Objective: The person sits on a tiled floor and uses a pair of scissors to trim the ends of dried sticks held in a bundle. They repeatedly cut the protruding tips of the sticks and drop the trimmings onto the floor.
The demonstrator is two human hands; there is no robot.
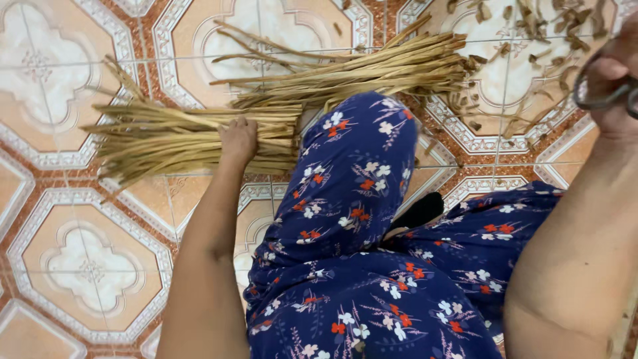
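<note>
The bundle of dried strips [179,136] lies on the tiled floor [86,266] at the far left, just beyond the person's knee. The left hand [238,141] rests on its right end, fingers curled down over the strips, so the grip is closed on the bundle, pressing it to the floor more than lifting it. A second, looser bundle [359,70] lies farther off to the right, its ends fanned and crossing the first near the knee.

The right hand [615,83] is raised at the far right edge with its grip closed through the handles of a pair of scissors [608,96]; the blades are out of view, so I cannot tell whether they are parted.

The near bundle looks untied, and the hand holds only one end: a pull from there would likely draw out a few strips and leave the rest splayed. Where the two bundles overlap, strips could snag and drag the far pile askew. The cut scraps [531,33] strewn at the far right could get mixed in. The scissors, held near the floral-print trousers [359,266], could catch the cloth if swung down without looking.
</note>
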